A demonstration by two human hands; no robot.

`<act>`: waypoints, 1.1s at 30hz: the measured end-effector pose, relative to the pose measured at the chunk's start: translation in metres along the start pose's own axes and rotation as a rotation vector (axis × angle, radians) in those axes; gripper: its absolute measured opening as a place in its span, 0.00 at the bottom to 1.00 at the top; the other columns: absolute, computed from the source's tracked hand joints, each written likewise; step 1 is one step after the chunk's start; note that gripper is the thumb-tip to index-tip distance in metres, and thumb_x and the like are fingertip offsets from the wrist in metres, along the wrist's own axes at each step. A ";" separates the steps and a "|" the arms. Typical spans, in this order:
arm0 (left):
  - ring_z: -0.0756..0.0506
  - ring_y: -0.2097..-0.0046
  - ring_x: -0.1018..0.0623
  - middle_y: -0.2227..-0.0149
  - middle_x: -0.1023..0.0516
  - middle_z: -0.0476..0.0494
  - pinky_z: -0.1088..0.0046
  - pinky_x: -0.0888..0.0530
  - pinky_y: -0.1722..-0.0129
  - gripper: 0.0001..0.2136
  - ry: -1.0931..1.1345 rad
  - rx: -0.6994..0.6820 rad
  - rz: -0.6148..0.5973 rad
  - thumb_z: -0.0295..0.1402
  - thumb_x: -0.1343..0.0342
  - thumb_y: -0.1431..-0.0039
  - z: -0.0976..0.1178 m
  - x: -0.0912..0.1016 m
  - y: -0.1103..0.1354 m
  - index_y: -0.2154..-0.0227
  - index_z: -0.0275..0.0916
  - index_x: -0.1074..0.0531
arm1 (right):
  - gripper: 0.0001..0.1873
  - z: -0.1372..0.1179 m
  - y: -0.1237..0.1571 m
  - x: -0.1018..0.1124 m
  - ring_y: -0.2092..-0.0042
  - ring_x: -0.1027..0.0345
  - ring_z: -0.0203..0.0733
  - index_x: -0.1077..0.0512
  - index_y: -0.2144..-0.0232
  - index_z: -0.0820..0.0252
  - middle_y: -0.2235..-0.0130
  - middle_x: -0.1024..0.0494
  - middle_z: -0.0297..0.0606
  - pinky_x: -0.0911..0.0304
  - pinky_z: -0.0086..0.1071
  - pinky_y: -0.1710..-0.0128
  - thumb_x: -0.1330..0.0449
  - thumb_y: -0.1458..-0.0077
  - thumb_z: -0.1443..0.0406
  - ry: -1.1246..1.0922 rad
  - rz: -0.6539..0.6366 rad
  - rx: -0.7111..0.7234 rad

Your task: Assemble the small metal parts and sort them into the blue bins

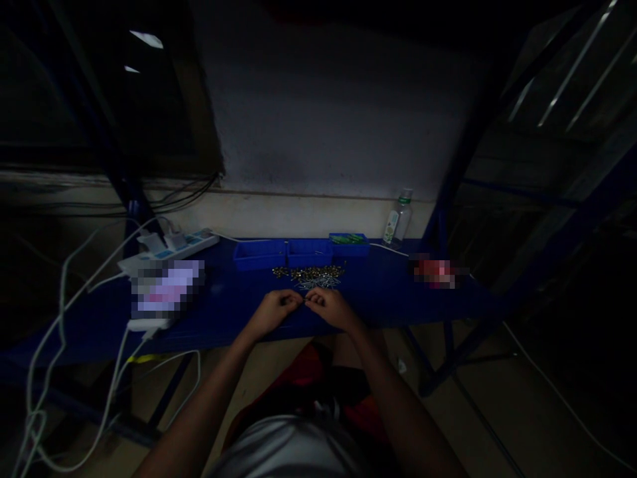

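Your left hand [275,309] and right hand [330,306] are both pinched narrow on a small part [305,300], just below frame centre; too dim to identify. Brace wrists on the table [393,295], align fingertips, avoid nudging the loose metal bits [318,273] above.

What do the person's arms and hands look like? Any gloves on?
The left hand and right hand have no gloves. The bare left forearm and right forearm show no sleeves, watch or cables. Between them is a pale grey-white cloth top, with red-and-black cloth clothing over the lap. It's too dark to see small marks.
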State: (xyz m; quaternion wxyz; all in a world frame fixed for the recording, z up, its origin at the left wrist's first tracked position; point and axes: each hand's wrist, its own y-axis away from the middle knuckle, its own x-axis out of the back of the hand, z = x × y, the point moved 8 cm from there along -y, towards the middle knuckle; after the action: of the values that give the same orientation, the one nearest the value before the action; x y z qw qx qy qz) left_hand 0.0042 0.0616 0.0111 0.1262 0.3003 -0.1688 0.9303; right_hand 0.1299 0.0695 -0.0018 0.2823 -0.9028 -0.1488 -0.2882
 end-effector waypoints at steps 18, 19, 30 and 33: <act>0.46 0.67 0.26 0.69 0.23 0.45 0.74 0.31 0.66 0.13 -0.013 -0.037 0.002 0.39 0.51 0.47 0.002 -0.001 0.000 0.68 0.35 0.26 | 0.08 -0.001 0.000 0.004 0.68 0.32 0.34 0.29 0.65 0.60 0.68 0.25 0.35 0.40 0.26 0.66 0.45 0.46 0.63 0.005 0.035 -0.001; 0.46 0.67 0.26 0.69 0.23 0.45 0.74 0.31 0.66 0.14 -0.018 -0.037 -0.001 0.39 0.51 0.46 0.002 -0.002 0.001 0.68 0.35 0.26 | 0.08 0.000 0.000 0.003 0.68 0.32 0.33 0.29 0.65 0.60 0.68 0.25 0.35 0.40 0.25 0.67 0.45 0.47 0.63 -0.003 0.035 -0.008; 0.47 0.69 0.26 0.70 0.24 0.45 0.75 0.32 0.68 0.13 -0.020 -0.065 -0.005 0.39 0.49 0.48 -0.001 -0.006 -0.001 0.68 0.35 0.27 | 0.07 0.000 -0.001 -0.001 0.73 0.38 0.31 0.29 0.69 0.60 0.72 0.28 0.32 0.44 0.24 0.72 0.41 0.51 0.62 0.081 0.027 0.036; 0.48 0.69 0.27 0.71 0.25 0.47 0.75 0.32 0.69 0.10 -0.017 -0.077 0.019 0.36 0.49 0.48 0.001 -0.002 0.000 0.69 0.35 0.28 | 0.08 0.002 -0.002 -0.002 0.72 0.38 0.31 0.28 0.67 0.60 0.72 0.27 0.32 0.44 0.24 0.71 0.41 0.51 0.63 0.063 0.005 0.022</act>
State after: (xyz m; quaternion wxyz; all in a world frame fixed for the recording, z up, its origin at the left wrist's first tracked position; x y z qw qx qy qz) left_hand 0.0069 0.0609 0.0108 0.1275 0.3015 -0.2085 0.9216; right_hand 0.1280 0.0714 -0.0037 0.2974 -0.8906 -0.1406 -0.3139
